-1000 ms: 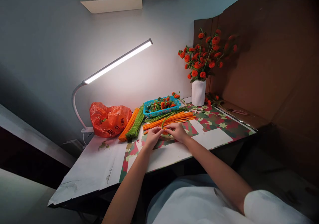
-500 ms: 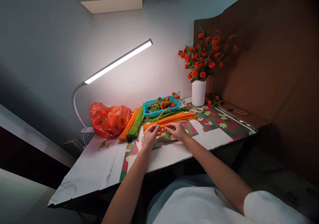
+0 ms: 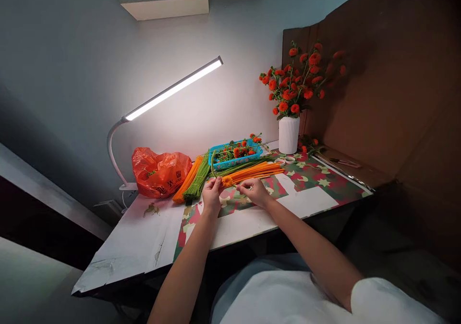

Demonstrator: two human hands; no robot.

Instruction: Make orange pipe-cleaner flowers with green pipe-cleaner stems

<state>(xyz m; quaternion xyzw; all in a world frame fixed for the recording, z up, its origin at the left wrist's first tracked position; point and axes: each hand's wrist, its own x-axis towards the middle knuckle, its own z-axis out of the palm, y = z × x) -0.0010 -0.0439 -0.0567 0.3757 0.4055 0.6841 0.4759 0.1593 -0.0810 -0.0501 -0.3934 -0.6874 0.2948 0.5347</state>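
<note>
My left hand [image 3: 212, 195] pinches a small orange pipe-cleaner flower [image 3: 227, 181], whose green stem [image 3: 212, 163] rises above the fingers. Just to the right of the bloom is my right hand [image 3: 255, 192], thumb and fingertips pressed together; what they hold, if anything, is too small to make out. Behind both hands lie loose orange pipe cleaners [image 3: 254, 170]. Beyond these, a blue basket [image 3: 236, 162] contains orange flowers with green stems.
Orange and green pipe-cleaner bundles [image 3: 198, 184] lie beside a red plastic bag [image 3: 158, 172]. A clamp lamp [image 3: 173, 91] lights the table [image 3: 133, 237]. At the back right stand a white vase [image 3: 288, 135] of orange flowers, tape rolls [image 3: 284, 161] and a cardboard wall [image 3: 378, 93].
My left hand has shifted left with the flower, and its stem now stands further left. The gap between my hands has widened; the right hand has drawn away from the bloom.
</note>
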